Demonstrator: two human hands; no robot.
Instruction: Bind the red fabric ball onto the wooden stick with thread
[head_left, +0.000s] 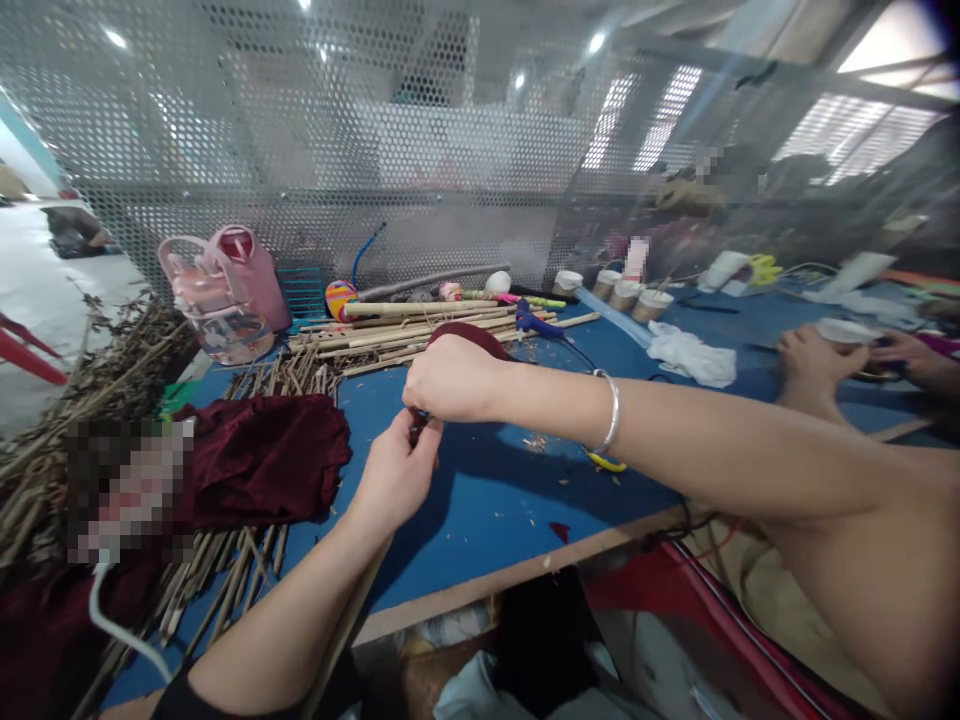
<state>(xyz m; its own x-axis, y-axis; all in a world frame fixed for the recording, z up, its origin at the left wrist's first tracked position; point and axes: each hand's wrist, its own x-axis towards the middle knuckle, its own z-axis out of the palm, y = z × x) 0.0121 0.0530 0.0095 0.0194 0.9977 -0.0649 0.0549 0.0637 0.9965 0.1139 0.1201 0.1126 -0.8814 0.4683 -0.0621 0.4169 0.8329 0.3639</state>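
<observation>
While a small dark piece [417, 426] is held between the closed fingers of the left hand [399, 465] and the curled right hand [456, 380], above the blue table [495, 520], how much of it is finished cannot be told, as it is mostly covered. A dark red piece [471, 334] is partly hidden behind the right hand. Many sticks [382, 341] and a crumpled maroon cloth [266, 455] seem as yet unused.

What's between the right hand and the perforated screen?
Head view: beyond the right hand, a dark red piece, then pale sticks and a grey rod before the perforated screen.
</observation>
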